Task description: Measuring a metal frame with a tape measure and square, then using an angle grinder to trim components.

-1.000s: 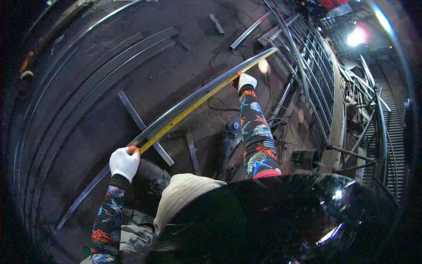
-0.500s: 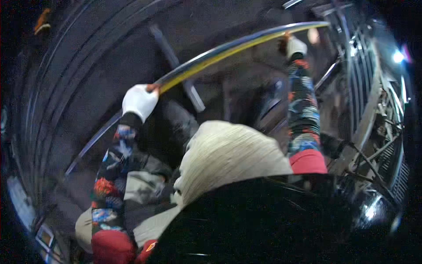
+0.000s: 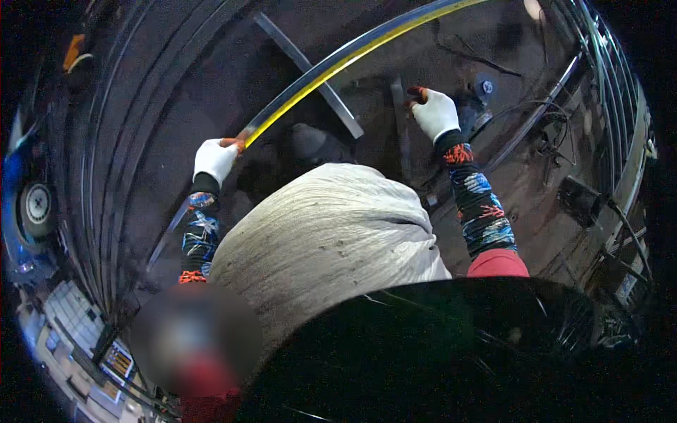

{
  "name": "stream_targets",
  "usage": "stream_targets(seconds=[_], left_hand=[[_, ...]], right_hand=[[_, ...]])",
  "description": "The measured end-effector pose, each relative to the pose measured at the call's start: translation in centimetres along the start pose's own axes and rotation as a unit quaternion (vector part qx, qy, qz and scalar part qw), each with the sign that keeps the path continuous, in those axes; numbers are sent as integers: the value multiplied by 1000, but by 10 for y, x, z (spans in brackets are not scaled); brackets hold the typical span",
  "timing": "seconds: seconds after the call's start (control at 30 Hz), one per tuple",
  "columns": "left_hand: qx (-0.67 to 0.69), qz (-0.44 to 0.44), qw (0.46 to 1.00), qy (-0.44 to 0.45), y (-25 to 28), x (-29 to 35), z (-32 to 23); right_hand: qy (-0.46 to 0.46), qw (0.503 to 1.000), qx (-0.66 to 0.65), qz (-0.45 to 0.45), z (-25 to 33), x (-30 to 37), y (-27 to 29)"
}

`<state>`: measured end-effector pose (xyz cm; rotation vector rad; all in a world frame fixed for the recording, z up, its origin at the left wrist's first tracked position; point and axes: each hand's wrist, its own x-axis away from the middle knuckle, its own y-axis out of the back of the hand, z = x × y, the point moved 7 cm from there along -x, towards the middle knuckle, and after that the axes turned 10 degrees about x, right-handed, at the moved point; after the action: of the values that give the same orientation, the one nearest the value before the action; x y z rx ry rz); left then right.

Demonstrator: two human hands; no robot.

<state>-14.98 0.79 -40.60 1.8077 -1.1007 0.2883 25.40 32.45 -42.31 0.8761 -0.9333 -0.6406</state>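
Observation:
A long metal bar [image 3: 282, 100] runs from my left hand up to the top edge of the picture, bent by the lens. Along its near side lies a yellow strip [image 3: 306, 88] that looks like a tape measure blade. My left hand [image 3: 217, 157], in a white glove with orange-brown fingertips, is closed on the lower left end of the strip and bar. My right hand [image 3: 435, 115], gloved alike, hovers apart from the bar, below it. Its fingers are loosely bent and spread, and I see nothing in them. A shorter flat metal piece [image 3: 342, 107] lies crosswise under the bar.
Long metal rods [image 3: 95, 141] stretch along the left, with a blue wheeled thing [image 3: 37, 204] beyond. A metal rack [image 3: 620, 106] stands on the right. Cables [image 3: 486, 65] and a small round metal part [image 3: 485, 87] lie on the dark floor near my right hand.
My right hand has let go of the bar and strip and come down and to the left. The bar's far end has shifted up out of the picture; my left hand keeps its grip.

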Motion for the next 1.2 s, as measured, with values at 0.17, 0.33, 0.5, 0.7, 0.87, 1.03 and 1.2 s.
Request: stream_targets(seconds=[0.17, 0.33, 0.5, 0.7, 0.87, 1.03, 1.2], left_hand=[[-105, -7, 994, -9, 2, 9, -11], [-84, 41, 996, -4, 14, 4, 3], [-87, 56, 994, 17, 18, 11, -15], [-69, 50, 996, 30, 21, 13, -15], [-72, 45, 996, 9, 20, 13, -19], [-42, 49, 998, 26, 12, 10, -18], [-60, 41, 997, -4, 18, 11, -29]], right_hand=[[104, 972, -48, -204, 34, 10, 10], [363, 883, 150, -256, 157, -2, 46], [468, 807, 313, -176, 197, -44, 12], [521, 805, 264, -104, 203, -77, -7], [523, 818, 234, -51, 201, -79, 1], [555, 795, 220, -109, 188, -85, 3], [543, 798, 237, -111, 198, -70, 25]])
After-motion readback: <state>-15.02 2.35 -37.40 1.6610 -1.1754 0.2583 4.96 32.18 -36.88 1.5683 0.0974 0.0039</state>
